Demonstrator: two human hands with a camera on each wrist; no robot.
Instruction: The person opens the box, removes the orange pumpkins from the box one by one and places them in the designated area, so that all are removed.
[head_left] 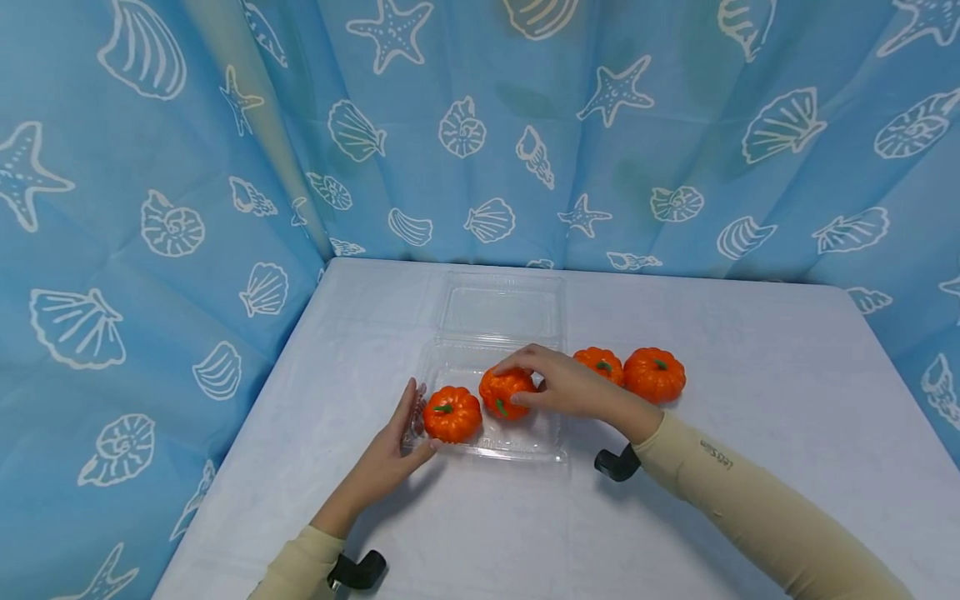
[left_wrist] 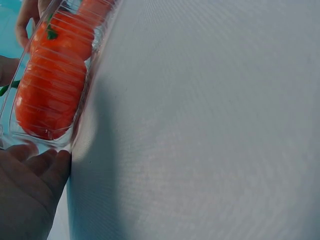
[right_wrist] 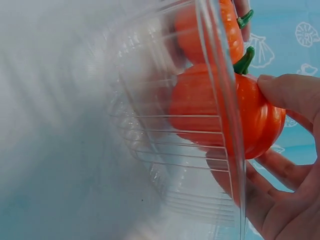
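Note:
A clear plastic clamshell box [head_left: 525, 443] lies on the table with its lid [head_left: 501, 308] folded back. One small orange toy pumpkin [head_left: 452, 417] with a green stem sits in the box's left half. My right hand [head_left: 551, 382] grips a second toy pumpkin [right_wrist: 257, 120], thumb and fingers around it, in the box beside the first. Its stem tilts toward the front. With straight fingers, my left hand [head_left: 386, 458] touches the left wall of the box; the left wrist view shows those fingertips [left_wrist: 62, 160] against the plastic.
Two more toy pumpkins, one partly behind my right forearm [head_left: 597, 360] and one fully visible [head_left: 655, 375], stand on the white-covered table [head_left: 780, 358] right of the box. A blue shell-patterned curtain [head_left: 465, 175] hangs behind and along the left side.

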